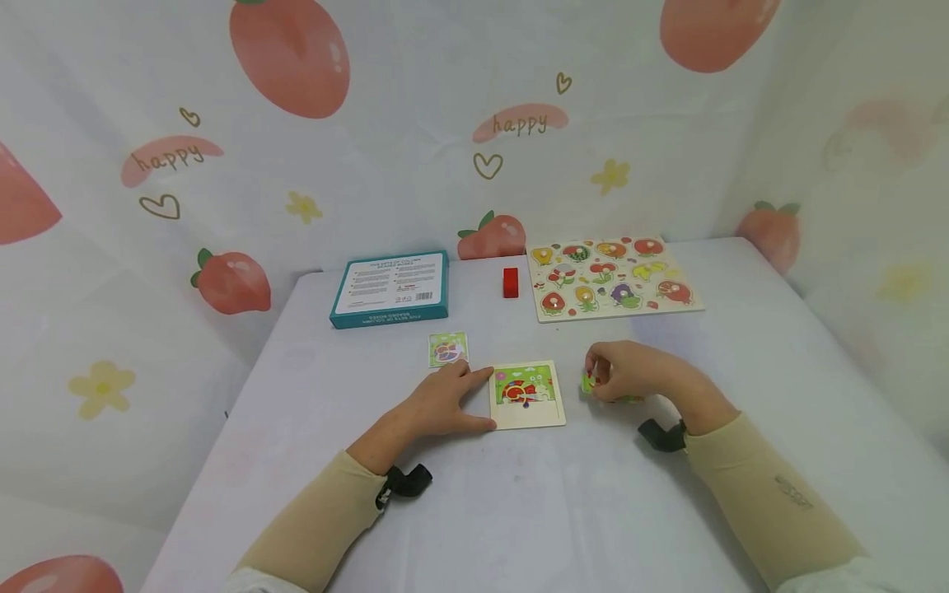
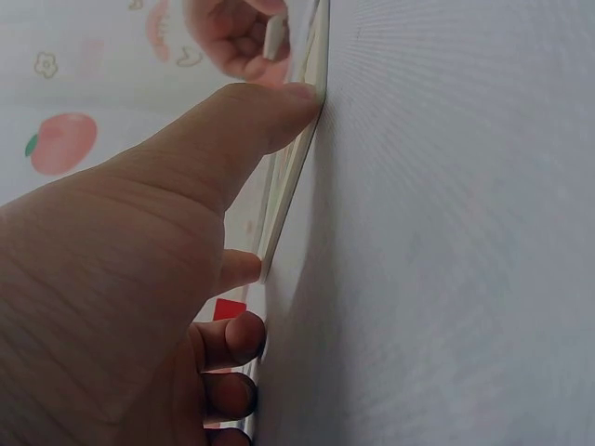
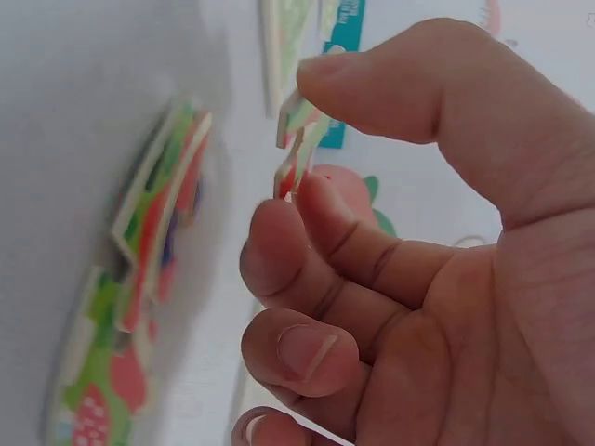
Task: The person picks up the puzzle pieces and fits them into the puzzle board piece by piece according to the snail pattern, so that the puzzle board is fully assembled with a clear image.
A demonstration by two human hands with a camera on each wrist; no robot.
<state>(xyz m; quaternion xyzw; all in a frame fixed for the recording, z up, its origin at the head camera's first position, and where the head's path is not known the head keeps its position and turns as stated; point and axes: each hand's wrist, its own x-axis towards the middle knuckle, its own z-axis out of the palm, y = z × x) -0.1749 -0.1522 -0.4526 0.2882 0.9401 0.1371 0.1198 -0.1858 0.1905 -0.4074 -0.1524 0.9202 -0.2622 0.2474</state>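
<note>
A wooden puzzle board (image 1: 549, 413), its upper part showing a snail picture and its lower part bare wood, lies flat in the middle of the table. My left hand (image 1: 445, 399) spreads thumb and forefinger along its left side, their tips touching the edge. Just right of the board, my right hand (image 1: 626, 372) pinches a small green and red puzzle piece (image 3: 296, 139) between thumb and fingers. Below that hand, in the right wrist view, lie loose puzzle pieces (image 3: 153, 218), overlapping and slightly blurred. Above the left hand is a square snail card (image 1: 448, 347), partly behind the fingertips.
At the back left lies a teal-edged box (image 1: 393, 284) with a printed white face. A red block (image 1: 511, 282) stands between it and a fruit knob-puzzle board (image 1: 615, 280) at the back right. A printed cloth hangs behind the table.
</note>
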